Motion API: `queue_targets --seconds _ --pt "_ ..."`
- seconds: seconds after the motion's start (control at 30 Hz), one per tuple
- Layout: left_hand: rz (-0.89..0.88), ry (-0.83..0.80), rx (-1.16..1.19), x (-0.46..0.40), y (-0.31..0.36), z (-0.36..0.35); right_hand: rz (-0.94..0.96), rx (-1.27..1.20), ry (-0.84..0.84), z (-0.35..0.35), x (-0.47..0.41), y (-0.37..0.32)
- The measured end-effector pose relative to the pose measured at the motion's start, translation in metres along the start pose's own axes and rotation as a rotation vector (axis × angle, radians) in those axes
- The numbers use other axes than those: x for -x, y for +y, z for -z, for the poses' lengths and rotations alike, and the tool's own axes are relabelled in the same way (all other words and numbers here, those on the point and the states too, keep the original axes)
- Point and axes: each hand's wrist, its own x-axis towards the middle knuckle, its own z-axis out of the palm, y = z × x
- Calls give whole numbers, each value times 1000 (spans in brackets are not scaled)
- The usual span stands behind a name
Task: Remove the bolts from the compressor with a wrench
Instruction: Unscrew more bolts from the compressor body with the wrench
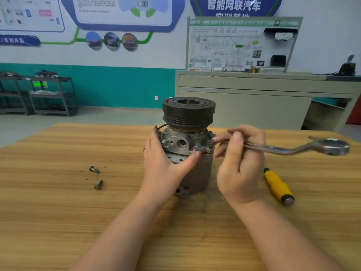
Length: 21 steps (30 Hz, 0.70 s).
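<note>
A grey compressor (197, 173) stands upright on the wooden table (58, 202), its dark pulley (188, 112) on top. My left hand (162, 165) wraps round the compressor's left side, thumb across the front. My right hand (240, 165) grips the shaft of a steel wrench (289, 148); the near end sits at a bolt (209, 142) on the compressor's right flange, and the far ring end sticks out to the right. Two loose bolts (94, 169) (98, 184) lie on the table to the left.
A yellow-handled screwdriver (278, 185) lies on the table right of my right hand. Behind the table stand a grey cabinet (254, 102) with a display board and dark metal shelves (48, 94) at the far left.
</note>
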Motion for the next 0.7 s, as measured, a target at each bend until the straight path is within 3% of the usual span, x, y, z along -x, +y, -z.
queue_targets --seconds 0.17,0.3,0.4,0.53,0.7 --pt "23 -15 35 2 3 1 -569 -318 240 3 -15 5" --pt "22 -20 54 1 2 2 -1017 -548 212 12 -33 25" --pt "28 -11 114 2 2 0 -1203 -729 217 18 -36 30" --pt "-6 16 151 1 -2 -3 -1002 -697 333 19 -35 30" --pt "-51 28 124 1 -4 -4 -621 -371 199 19 -32 21"
